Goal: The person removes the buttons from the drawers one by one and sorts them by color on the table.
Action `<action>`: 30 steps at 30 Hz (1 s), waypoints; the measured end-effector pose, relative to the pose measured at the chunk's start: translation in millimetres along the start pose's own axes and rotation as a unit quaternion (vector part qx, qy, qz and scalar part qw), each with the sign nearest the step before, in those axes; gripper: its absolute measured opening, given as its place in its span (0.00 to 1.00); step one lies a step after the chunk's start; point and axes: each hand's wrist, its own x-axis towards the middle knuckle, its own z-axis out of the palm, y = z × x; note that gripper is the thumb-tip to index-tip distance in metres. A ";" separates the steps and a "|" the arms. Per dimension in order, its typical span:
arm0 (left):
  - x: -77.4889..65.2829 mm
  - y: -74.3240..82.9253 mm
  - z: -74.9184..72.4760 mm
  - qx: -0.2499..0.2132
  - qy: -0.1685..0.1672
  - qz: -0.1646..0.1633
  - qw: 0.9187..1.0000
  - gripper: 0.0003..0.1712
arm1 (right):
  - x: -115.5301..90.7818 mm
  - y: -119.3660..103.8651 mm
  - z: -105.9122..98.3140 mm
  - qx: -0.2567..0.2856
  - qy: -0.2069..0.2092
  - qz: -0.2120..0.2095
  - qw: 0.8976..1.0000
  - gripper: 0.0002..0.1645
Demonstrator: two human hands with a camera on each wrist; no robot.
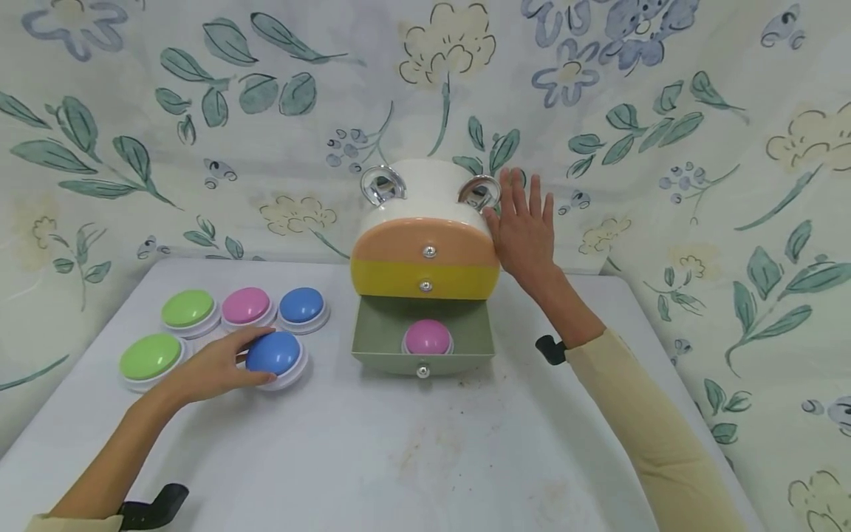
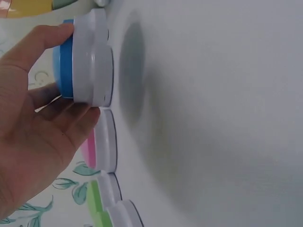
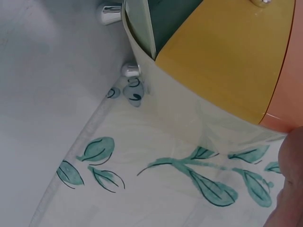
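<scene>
My left hand (image 1: 222, 367) grips a blue dome push button (image 1: 274, 355) with a white base, thumb on the near side and fingers on the far side. In the left wrist view this button (image 2: 89, 61) is tilted up on edge by the camera angle, its shadow lying apart from the base. My right hand (image 1: 527, 229), fingers straight, rests against the right side of a small rounded chest (image 1: 425, 196) with silver ring-shaped pieces on top. The chest's green bottom drawer (image 1: 372, 329) is pulled out and holds a pink push button (image 1: 428, 338).
Left of the chest stand another blue button (image 1: 302, 305), a pink button (image 1: 246, 306) and two green buttons (image 1: 188, 308) on the white table (image 1: 372, 458). The orange drawer (image 1: 392, 240) and yellow drawer (image 1: 385, 279) are closed. Floral cloth (image 1: 279, 162) hangs behind.
</scene>
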 end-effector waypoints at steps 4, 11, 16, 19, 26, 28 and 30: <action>1.6 -8.3 6.7 0.005 0.004 -0.005 1.000 0.47 | -0.1 -0.4 -0.5 -0.002 0.002 0.002 1.000 0.41; 8.8 -12.2 12.5 0.013 0.008 -0.013 1.000 0.48 | -0.3 -0.2 0.1 0.001 0.006 0.000 1.000 0.40; 12.4 -12.6 16.1 0.015 0.010 -0.007 1.000 0.48 | 0.1 -0.6 1.0 -0.005 0.008 -0.001 1.000 0.41; 14.3 -11.4 17.4 0.018 0.010 -0.008 1.000 0.48 | 0.3 -0.8 1.4 -0.010 0.007 -0.002 1.000 0.41; 19.6 -9.4 19.2 0.027 0.011 -0.012 1.000 0.49 | 0.3 -0.5 1.4 -0.010 0.006 0.001 1.000 0.40; 20.2 -9.8 19.3 0.028 0.011 -0.016 0.999 0.49 | 0.5 -0.5 1.3 -0.005 0.006 0.000 1.000 0.40; 20.9 -9.5 19.7 0.027 0.011 -0.020 0.999 0.50 | 0.7 -0.2 1.5 -0.006 0.009 -0.001 1.000 0.40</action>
